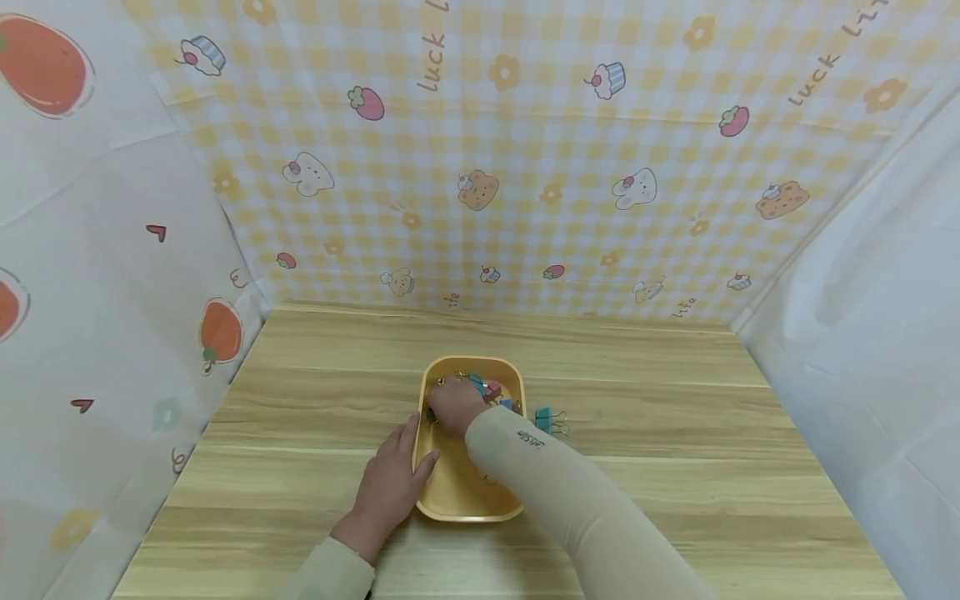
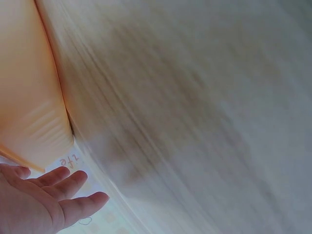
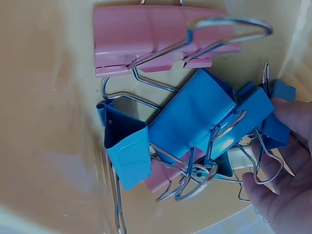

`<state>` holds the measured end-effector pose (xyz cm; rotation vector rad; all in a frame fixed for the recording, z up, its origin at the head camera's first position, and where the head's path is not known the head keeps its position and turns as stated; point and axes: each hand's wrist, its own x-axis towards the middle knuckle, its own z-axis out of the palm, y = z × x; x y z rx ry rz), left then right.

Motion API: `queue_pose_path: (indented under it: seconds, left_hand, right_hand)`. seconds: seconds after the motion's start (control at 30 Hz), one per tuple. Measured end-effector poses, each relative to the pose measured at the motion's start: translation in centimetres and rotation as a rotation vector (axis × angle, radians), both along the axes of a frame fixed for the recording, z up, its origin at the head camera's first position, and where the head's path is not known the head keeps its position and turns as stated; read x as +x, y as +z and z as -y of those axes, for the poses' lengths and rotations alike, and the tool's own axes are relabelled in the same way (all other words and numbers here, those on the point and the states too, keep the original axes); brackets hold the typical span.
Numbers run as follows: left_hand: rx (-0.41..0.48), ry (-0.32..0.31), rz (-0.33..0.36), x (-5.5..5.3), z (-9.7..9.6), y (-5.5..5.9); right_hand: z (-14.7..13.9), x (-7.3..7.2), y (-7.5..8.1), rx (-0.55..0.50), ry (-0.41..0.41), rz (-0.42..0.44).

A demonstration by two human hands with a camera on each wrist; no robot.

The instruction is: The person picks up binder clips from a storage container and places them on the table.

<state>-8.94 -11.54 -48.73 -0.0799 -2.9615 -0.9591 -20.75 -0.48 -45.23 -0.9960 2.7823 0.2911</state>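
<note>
A yellow plastic tray [image 1: 480,518] holds several binder clips at its far end. My left hand [image 1: 390,479] rests along the tray's left wall, thumb over the rim. In the left wrist view, its fingers [image 2: 73,185] are extended beside the wall. Inside the tray, my right hand [image 1: 455,404] reaches among the clips. The right wrist view shows its thumb and fingers on either side of a dark blue binder clip [image 3: 277,127]. Next to that lie a bright blue clip [image 3: 192,114], a light blue clip [image 3: 127,151] and a large pink clip [image 3: 156,31].
A teal binder clip [image 1: 543,419] lies on the wooden table [image 1: 660,483], just right of the tray. A yellow checked cloth [image 1: 555,150] hangs behind the table, with white cloth [image 1: 870,292] along the sides.
</note>
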Motion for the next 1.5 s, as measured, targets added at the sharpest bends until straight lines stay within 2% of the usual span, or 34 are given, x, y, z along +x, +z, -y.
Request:
queue_pose_path:
  seconds: [0.77, 1.23, 1.5]
  left_hand:
    - [-0.009, 0.002, 0.004, 0.0, 0.0, 0.2]
    - [-0.021, 0.007, 0.015, 0.1, 0.0, 0.2]
    - [-0.019, 0.009, 0.032, 0.1, -0.1, 0.2]
  right_hand:
    - [-0.3, 0.4, 1.6, 0.0, -0.014, 0.007]
    - [-1.1, 1.0, 2.8, -0.106, 0.003, -0.005]
    - [-1.8, 1.3, 3.6, -0.119, -0.011, 0.017]
